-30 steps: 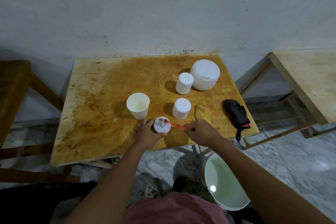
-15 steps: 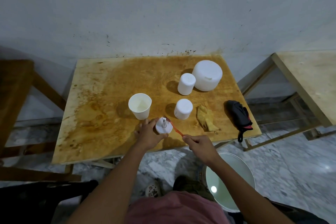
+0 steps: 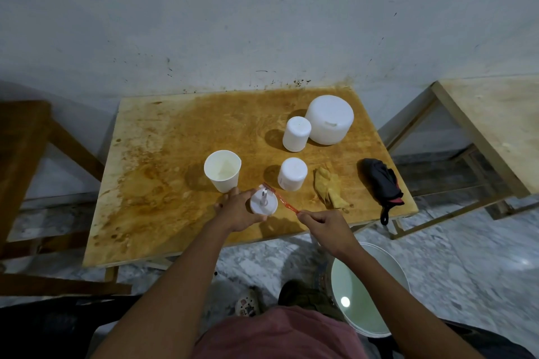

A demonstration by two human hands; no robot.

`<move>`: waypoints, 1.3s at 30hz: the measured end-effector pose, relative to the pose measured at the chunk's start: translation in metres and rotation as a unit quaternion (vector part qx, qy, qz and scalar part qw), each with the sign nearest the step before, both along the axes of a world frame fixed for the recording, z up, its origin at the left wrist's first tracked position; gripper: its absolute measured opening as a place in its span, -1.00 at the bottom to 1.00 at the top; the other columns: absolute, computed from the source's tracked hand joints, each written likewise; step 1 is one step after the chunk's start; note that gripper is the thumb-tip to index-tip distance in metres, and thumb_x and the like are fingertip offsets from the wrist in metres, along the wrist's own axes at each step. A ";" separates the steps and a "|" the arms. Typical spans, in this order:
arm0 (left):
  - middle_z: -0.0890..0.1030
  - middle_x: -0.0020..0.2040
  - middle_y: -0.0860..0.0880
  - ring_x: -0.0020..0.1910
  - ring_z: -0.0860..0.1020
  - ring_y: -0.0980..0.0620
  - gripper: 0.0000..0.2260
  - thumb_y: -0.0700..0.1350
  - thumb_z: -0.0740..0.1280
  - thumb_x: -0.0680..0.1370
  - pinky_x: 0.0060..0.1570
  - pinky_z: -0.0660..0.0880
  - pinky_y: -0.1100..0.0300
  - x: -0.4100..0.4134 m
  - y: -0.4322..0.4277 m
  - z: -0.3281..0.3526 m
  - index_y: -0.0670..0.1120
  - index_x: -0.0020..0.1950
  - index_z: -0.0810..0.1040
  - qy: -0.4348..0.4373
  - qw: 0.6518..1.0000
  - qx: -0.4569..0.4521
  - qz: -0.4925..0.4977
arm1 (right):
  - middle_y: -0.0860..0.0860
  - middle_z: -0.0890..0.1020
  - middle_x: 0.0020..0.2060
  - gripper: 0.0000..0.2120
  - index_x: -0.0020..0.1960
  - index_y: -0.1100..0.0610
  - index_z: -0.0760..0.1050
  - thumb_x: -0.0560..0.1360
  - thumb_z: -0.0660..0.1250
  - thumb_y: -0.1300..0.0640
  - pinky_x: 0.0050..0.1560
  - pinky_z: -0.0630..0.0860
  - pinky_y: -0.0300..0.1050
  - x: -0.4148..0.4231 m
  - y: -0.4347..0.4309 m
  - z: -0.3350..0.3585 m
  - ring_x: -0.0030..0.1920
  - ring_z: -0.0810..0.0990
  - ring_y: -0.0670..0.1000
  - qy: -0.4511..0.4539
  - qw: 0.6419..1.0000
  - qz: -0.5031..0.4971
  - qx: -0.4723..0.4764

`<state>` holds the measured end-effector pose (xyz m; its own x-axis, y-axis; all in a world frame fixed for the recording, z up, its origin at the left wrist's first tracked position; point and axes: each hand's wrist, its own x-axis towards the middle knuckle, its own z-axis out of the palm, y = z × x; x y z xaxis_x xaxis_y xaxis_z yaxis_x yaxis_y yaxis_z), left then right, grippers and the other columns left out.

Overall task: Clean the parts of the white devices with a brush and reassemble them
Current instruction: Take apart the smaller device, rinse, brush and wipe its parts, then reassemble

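My left hand (image 3: 237, 211) grips a small white round device part (image 3: 264, 203) with an upright stem in its middle, near the front edge of the stained wooden table (image 3: 163, 172). My right hand (image 3: 323, 226) holds the handle end of an orange toothbrush (image 3: 281, 198); its bristle head rests against the part's far side by the stem. Two small white cylindrical devices (image 3: 292, 173) (image 3: 296, 133) and a larger white round device (image 3: 329, 120) stand farther back on the right.
A white paper cup (image 3: 222, 170) stands just behind my left hand. A crumpled yellow cloth (image 3: 329, 191) and a black folded umbrella (image 3: 380, 183) lie at the right. A white bucket of water (image 3: 366, 288) sits on the floor below. Another table (image 3: 495, 125) stands at the right.
My right hand has drawn back toward me and the brush has swung from lying across the part to angling up along its right side, its head now at the part's far edge.
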<state>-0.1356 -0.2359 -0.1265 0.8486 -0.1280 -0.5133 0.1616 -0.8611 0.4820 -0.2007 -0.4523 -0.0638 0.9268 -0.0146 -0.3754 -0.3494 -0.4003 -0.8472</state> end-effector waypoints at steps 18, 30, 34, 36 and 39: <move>0.05 0.54 -0.07 0.54 0.00 -0.13 -0.25 0.23 0.43 0.44 0.41 0.00 -0.10 0.000 0.000 0.002 0.24 0.54 0.15 0.001 1.000 -0.006 0.000 | -0.01 0.35 -0.50 -0.74 -0.09 0.26 0.69 0.57 0.36 0.07 -0.42 0.20 -0.22 -0.005 -0.003 -0.015 -0.48 0.25 -0.13 -0.022 0.999 -0.007 -0.025; 0.06 0.53 -0.07 0.54 0.01 -0.14 -0.24 0.23 0.44 0.43 0.42 -0.01 -0.10 0.000 0.000 0.003 0.22 0.54 0.16 0.003 1.000 -0.002 -0.001 | -0.01 0.33 -0.51 -0.70 -0.03 0.32 0.66 0.57 0.35 0.06 -0.46 0.17 -0.27 -0.007 -0.003 -0.018 -0.51 0.24 -0.16 -0.033 0.999 -0.002 -0.025; 0.05 0.54 -0.08 0.54 0.01 -0.15 -0.25 0.23 0.44 0.43 0.42 -0.01 -0.14 0.000 0.000 0.001 0.22 0.54 0.16 0.004 1.000 -0.006 0.000 | -0.05 0.32 -0.52 -0.73 -0.08 0.26 0.70 0.58 0.35 0.07 -0.47 0.17 -0.28 -0.007 -0.003 -0.018 -0.52 0.23 -0.16 -0.030 0.999 -0.003 -0.028; 0.04 0.54 -0.07 0.54 0.01 -0.15 -0.24 0.23 0.44 0.43 0.43 -0.01 -0.16 0.000 0.000 -0.001 0.20 0.54 0.17 0.003 1.000 -0.002 0.001 | -0.05 0.29 -0.52 -0.71 -0.08 0.28 0.69 0.58 0.35 0.06 -0.47 0.16 -0.29 -0.008 -0.003 -0.019 -0.51 0.21 -0.15 -0.037 0.999 0.003 -0.021; 0.05 0.54 -0.07 0.54 0.01 -0.14 -0.24 0.25 0.43 0.42 0.42 0.00 -0.18 0.002 0.001 -0.003 0.24 0.53 0.16 0.003 1.000 -0.003 -0.001 | -0.02 0.31 -0.50 -0.68 -0.07 0.31 0.67 0.58 0.34 0.04 -0.46 0.16 -0.26 -0.008 -0.005 -0.022 -0.48 0.24 -0.12 -0.036 0.999 0.004 -0.037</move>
<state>-0.1338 -0.2350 -0.1291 0.8448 -0.1334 -0.5181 0.1627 -0.8585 0.4863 -0.2090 -0.4569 -0.0858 0.9517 -0.0317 -0.3053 -0.2843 -0.4654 -0.8382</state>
